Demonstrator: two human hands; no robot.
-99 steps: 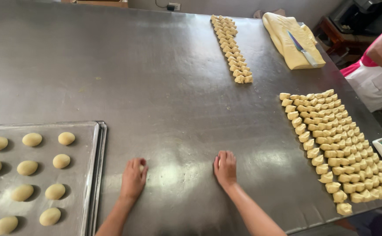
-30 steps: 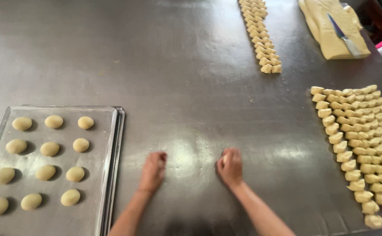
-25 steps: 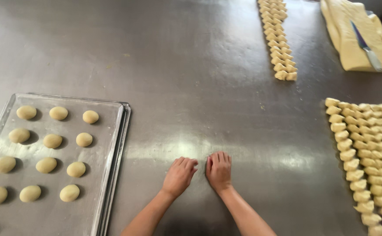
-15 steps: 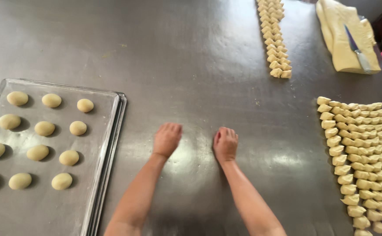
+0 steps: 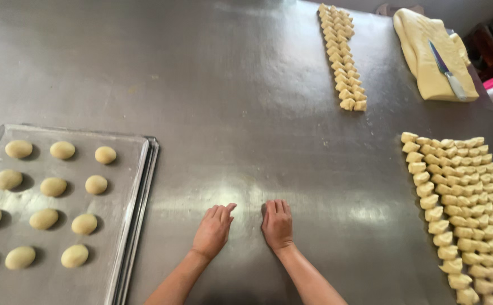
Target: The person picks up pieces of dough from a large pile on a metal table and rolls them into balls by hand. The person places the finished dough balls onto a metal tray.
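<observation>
Left hand (image 5: 213, 229), right hand (image 5: 277, 224): palms down, contents hidden, grip unclear | rounded dough balls (image 5: 53, 186) on steel tray (image 5: 139, 186), 9 o'clock | cut pale dough pieces (image 5: 466, 197), 3 o'clock, unshaped.

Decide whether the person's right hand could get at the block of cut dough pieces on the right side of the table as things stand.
Probably yes. The right hand lies flat on bare steel table, and nothing stands between it and the cut dough pieces.

Baking tray (image 5: 139, 186) with rows of dough balls (image 5: 53, 186) at the steel table's (image 5: 229, 101) near left edge, two hands flat at the near middle, cut dough pieces (image 5: 466, 203) along the right edge, a narrower row (image 5: 345, 56) toward the far edge, dough slab (image 5: 427, 62) with knife (image 5: 447, 70) in the far right corner
</observation>
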